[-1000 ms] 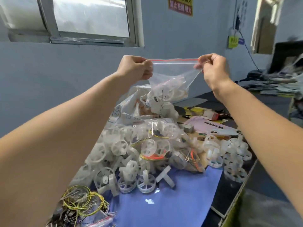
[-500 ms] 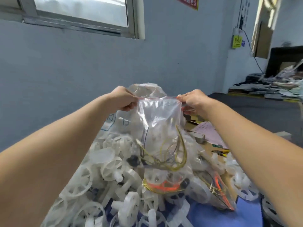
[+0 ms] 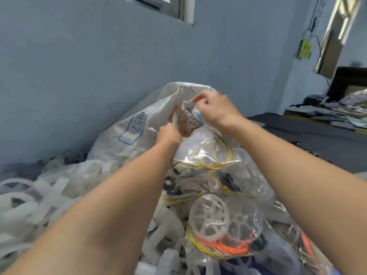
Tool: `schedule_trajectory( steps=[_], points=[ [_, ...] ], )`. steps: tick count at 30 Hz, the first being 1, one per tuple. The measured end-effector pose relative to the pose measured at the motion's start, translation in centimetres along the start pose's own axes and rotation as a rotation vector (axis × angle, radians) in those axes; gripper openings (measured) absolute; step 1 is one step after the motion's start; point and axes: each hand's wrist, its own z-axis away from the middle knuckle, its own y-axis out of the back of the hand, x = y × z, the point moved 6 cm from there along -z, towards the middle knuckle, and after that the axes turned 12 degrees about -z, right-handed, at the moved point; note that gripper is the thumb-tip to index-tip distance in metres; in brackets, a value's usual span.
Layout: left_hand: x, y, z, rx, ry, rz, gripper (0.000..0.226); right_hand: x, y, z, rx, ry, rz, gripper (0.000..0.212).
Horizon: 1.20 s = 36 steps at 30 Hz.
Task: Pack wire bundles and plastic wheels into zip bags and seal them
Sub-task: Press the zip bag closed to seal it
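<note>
A clear zip bag [image 3: 204, 153] with yellow wire loops and white wheels inside lies on top of the pile, against a large white woven sack [image 3: 139, 124]. My left hand [image 3: 168, 134] grips the bag's left top corner. My right hand [image 3: 216, 111] pinches the bag's top, its red zip strip showing by the fingers. In front lies another packed bag [image 3: 224, 231] holding a white plastic wheel and orange and yellow wires.
Loose white plastic wheels [image 3: 39, 197] are heaped at the left and lower middle. More bagged wire bundles [image 3: 305, 245] lie at the lower right. A blue-grey wall stands behind; a dark tabletop [image 3: 317, 139] with clutter stretches off to the right.
Both hands brought the bag down from held up high to the pile by the sack. The hands, earlier spread along the zip strip, are now close together. The camera tilted down.
</note>
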Motion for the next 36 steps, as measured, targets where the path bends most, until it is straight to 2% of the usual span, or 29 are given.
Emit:
schedule_trajectory(
  steps=[1, 3, 4, 6, 9, 11, 13, 15, 18, 21, 23, 26, 29, 32, 34, 36],
  points=[
    [-0.4, 0.4, 0.7, 0.006, -0.004, -0.04, 0.026, -0.5, -1.7, 0.9, -0.211, -0.019, 0.045, 0.024],
    [-1.5, 1.2, 1.8, -0.011, 0.006, -0.094, 0.024, 0.8, -4.0, 3.3, -0.569, -0.231, 0.079, 0.037],
    [-2.1, 1.4, 2.1, -0.031, 0.013, -0.088, 0.021, 1.9, -4.6, 4.2, -0.683, -0.376, 0.031, 0.049],
    [-3.0, 1.4, 2.1, -0.091, 0.01, 0.022, 0.013, 3.9, -4.8, 5.3, -0.765, -0.567, -0.028, 0.062],
    [-3.4, 0.9, 1.5, -0.131, 0.02, 0.316, 0.014, 5.4, -4.8, 5.2, -0.765, -0.678, -0.083, 0.034],
    [-2.8, 0.3, 0.8, -0.061, 0.012, 0.341, 0.019, 6.2, -4.9, 4.6, -0.783, -0.706, -0.052, 0.035],
    [-1.4, -0.3, 0.0, 0.008, -0.058, 0.196, 0.024, 6.5, -4.9, 3.7, -0.821, -0.704, 0.055, 0.045],
    [0.1, -1.6, 0.2, -0.091, -0.146, 0.006, 0.028, 6.2, -4.8, 3.0, -0.826, -0.704, 0.126, 0.047],
    [-0.1, -2.5, 1.6, -0.256, -0.213, -0.184, 0.028, 4.1, -3.9, 2.9, -0.747, -0.571, 0.316, 0.039],
    [-0.5, -0.9, 3.8, -0.305, -0.296, -0.257, 0.028, 1.5, -3.9, 3.2, -0.686, -0.391, 0.482, 0.04],
    [-0.4, 1.3, 5.7, -0.311, -0.343, -0.306, 0.029, -0.1, -3.7, 3.8, -0.629, -0.334, 0.493, 0.029],
    [-1.1, 4.9, 7.9, -0.315, -0.343, -0.282, 0.029, -2.2, -3.1, 5.6, -0.528, -0.265, 0.469, 0.021],
    [-2.1, 7.1, 10.6, -0.373, -0.338, -0.271, 0.029, -3.6, -2.8, 7.4, -0.465, -0.214, 0.478, 0.035],
    [-1.9, 8.1, 13.9, -0.273, -0.413, -0.271, 0.037, -3.9, -3.2, 9.1, -0.476, -0.212, 0.479, 0.037],
    [-1.3, 7.9, 16.1, -0.195, -0.458, -0.149, 0.036, -3.6, -3.5, 10.0, -0.479, -0.23, 0.453, 0.037],
    [-1.0, 6.3, 18.4, -0.244, -0.472, 0.04, 0.037, -2.6, -3.8, 10.8, -0.482, -0.256, 0.439, 0.038]
  ],
)
